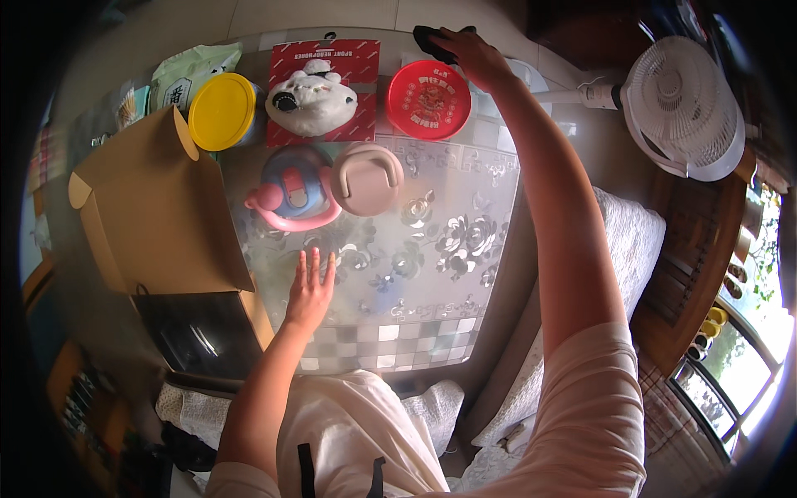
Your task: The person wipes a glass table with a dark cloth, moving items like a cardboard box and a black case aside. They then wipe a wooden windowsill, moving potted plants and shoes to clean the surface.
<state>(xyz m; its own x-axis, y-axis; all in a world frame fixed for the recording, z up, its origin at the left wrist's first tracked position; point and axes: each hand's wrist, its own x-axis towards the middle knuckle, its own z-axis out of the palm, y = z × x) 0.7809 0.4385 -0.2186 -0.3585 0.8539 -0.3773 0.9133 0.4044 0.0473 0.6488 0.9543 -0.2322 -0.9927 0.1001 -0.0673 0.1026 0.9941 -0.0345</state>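
My right hand [470,56] reaches to the far edge of the table and grips a black cloth [429,42], just behind a round container with a red lid [428,100]. My left hand [311,287] is spread with nothing in it, low over the flower-patterned table cover [398,249]. Beyond its fingertips stand a pink and blue bottle [296,190] and a cup with a beige handled lid [367,179]. Behind these are a white plush item [314,106] on red card packaging [364,62] and a tub with a yellow lid [223,112].
An opened cardboard box [162,211] lies at the left, with a dark glossy panel [196,333] at its near end. A green bag [187,71] and cotton swabs [129,109] stand at the back left. A white fan [682,106] is at the right, near a covered seat [629,243].
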